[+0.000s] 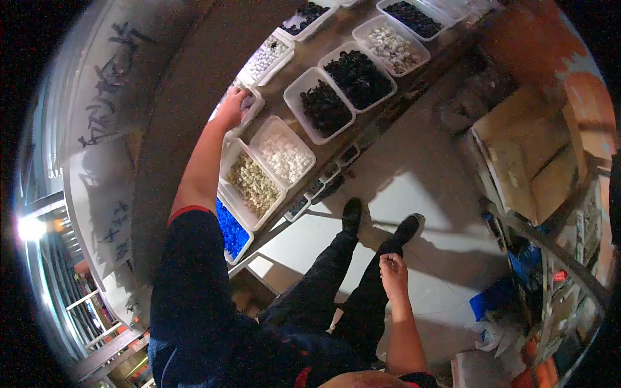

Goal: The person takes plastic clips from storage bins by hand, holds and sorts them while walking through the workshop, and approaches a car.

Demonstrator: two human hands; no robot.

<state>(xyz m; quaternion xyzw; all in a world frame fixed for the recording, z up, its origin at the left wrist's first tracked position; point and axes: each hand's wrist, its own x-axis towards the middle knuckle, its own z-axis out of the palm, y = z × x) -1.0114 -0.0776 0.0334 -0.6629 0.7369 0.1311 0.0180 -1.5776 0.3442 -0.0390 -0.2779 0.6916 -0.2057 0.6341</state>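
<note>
left hand (234,108) outstretched at a tray (258,108); right hand (393,274) low, curled; whether either grips anything, i cannot tell.

A long brown table (326,37) carries translucent white tubs (274,127) set close together, some touching, holding small pieces: black pieces (359,77), white and off-white pieces (393,48), cream pieces (252,184) and blue pieces (233,229). The contents of another tub (257,105), at the row's far side, are mostly hidden. On the pale tiled floor (388,184) rest two dark shoes (407,226), a blue object (491,301) and a crumpled clear plastic bag (495,337).
</note>
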